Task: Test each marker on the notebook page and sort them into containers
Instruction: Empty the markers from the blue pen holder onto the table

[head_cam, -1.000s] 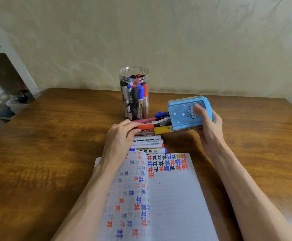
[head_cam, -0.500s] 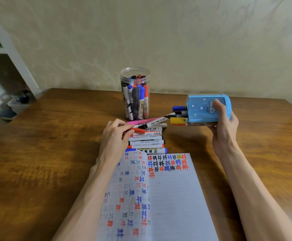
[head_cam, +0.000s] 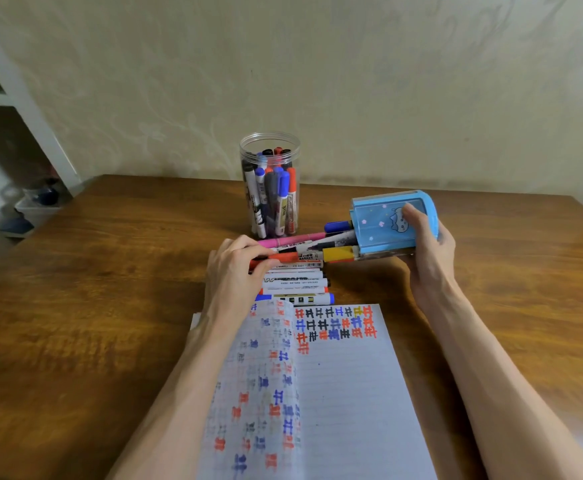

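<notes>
An open notebook lies on the wooden table, its pages covered with coloured test marks. Just beyond it several markers lie side by side in a row. My left hand rests on the row's left end and pinches a red marker. My right hand grips a blue pen holder tipped on its side, its mouth facing left. Blue, black, pink and yellow markers stick out of that mouth over the row. A clear jar full of markers stands behind.
A patterned wall runs along the table's far edge. At the far left stands a white shelf unit with blurred items near the floor. Bare wood stretches left and right of the notebook.
My right hand has brought the tipped blue holder back to the left, toward the row of markers. My left hand stays at the row's left end, fingers now over the red marker.
</notes>
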Demonstrator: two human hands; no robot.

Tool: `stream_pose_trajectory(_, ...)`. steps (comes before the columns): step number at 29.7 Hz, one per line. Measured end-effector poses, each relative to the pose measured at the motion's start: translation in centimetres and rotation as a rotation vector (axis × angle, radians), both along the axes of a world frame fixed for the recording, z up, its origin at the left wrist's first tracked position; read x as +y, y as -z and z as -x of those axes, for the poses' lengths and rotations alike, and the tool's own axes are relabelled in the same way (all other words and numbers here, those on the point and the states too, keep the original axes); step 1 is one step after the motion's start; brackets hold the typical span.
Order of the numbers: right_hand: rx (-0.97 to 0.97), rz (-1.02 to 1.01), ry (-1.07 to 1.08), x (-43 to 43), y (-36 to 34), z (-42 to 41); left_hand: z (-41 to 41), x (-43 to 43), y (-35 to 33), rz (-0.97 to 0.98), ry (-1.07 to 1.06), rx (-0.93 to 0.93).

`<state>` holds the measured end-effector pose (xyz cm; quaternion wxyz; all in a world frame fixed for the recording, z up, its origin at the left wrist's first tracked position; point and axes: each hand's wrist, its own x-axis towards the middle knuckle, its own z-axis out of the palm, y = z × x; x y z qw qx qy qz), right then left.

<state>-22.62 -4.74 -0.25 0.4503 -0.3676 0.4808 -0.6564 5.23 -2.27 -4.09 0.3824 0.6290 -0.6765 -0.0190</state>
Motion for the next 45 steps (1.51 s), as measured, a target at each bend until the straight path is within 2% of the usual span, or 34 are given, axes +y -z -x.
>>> stream_pose_trajectory(3, -0.008, -0.005, -0.003, 0.0, 0.0, -0.1, -0.4, -0.1, 0.0, 0.005, 0.010, 0.145)
stream_pose_trajectory(11, -0.014, -0.014, -0.027, 0.0, 0.3, -1.0, 0.2, -0.1, -0.1, -0.005, 0.074, 0.230)
stream_pose_trajectory(27, 0.015, -0.006, -0.084, 0.3, 0.4, -1.9, 1.6, 0.2, -0.4, 0.043, 0.192, 0.180)
stream_pose_trajectory(31, 0.030, -0.007, -0.095, 0.2, 0.5, -2.1, 1.7, 0.4, -0.5, 0.002, 0.278, 0.131)
stream_pose_trajectory(35, 0.047, -0.019, -0.115, 0.3, 0.7, -2.2, 1.7, 0.4, -0.7, 0.042, 0.330, 0.107)
stream_pose_trajectory(42, 0.042, -0.011, -0.124, 0.3, 0.8, -2.1, 1.1, 0.3, -1.1, -0.135, 0.422, 0.306)
stream_pose_trajectory(45, 0.036, -0.005, -0.126, 0.2, 0.8, -2.0, 1.0, 0.4, -1.5, -0.121, 0.405, 0.384)
